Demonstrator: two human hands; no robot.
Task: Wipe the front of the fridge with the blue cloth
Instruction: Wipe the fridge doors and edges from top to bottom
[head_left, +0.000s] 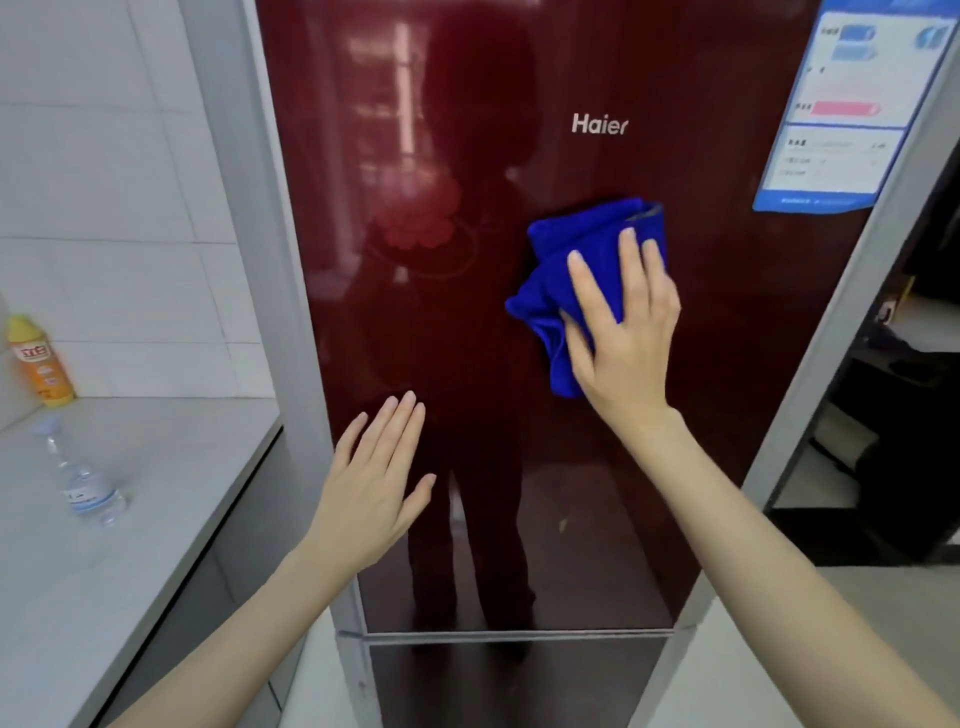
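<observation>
A home kitchen — red fridge (493, 364), tiled wall (104, 182), countertop (130, 545) with bottles.

- The right hand (623, 332) is pressing the bunched blue cloth (576, 260) flat against the dark red fridge door (467, 312), below the Haier logo (599, 124).
- The left hand (371, 483) is spreading open near the door, lower left.
- An orange bottle (39, 361) and a clear bottle (85, 480) are sitting on the white counter (130, 519).

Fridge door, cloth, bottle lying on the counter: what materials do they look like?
Fridge door: dark red, high gloss, likely glass or lacquered panel; it mirrors the person and room. Cloth: blue, soft plush, probably microfibre; it bunches in folds under the right hand. Bottle: clear thin plastic, see-through.
</observation>
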